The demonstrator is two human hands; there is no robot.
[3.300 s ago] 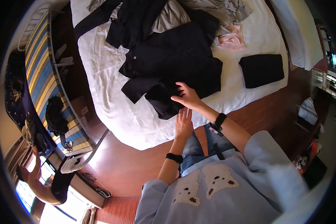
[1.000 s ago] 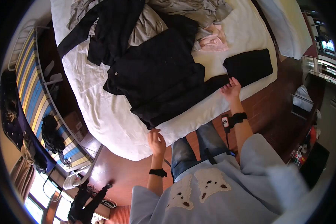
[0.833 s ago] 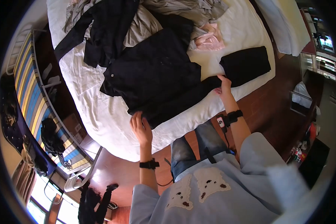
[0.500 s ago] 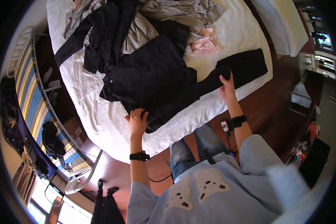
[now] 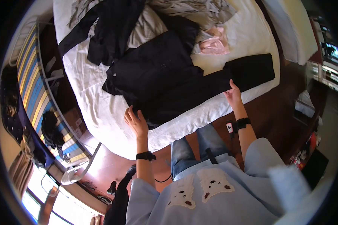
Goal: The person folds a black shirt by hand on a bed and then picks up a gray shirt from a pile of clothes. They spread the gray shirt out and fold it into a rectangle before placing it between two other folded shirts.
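A black garment (image 5: pixel 154 71) lies spread on the white bed (image 5: pixel 84 93), one long sleeve or leg (image 5: pixel 251 71) stretched to the right. My left hand (image 5: pixel 136 122) rests at its lower left corner, fingers apart. At the lower edge of the stretched part, my right hand (image 5: pixel 233 93) touches the cloth, thumb raised over it; whether the fingers pinch the edge is hard to see. More black cloth (image 5: pixel 114 30) lies bunched beyond the garment.
Grey bedding (image 5: pixel 146 30) and a pink cloth (image 5: pixel 215 42) lie on the bed. A striped cot (image 5: pixel 43 97) stands at the left. A person's dark-clothed leg (image 5: pixel 121 198) shows at the bottom. A pillow or mattress (image 5: pixel 293 33) is at the upper right.
The stretched part now lies flatter and straighter, its fold near my right hand gone. My right hand has moved down to its lower edge. My left hand's fingers have spread.
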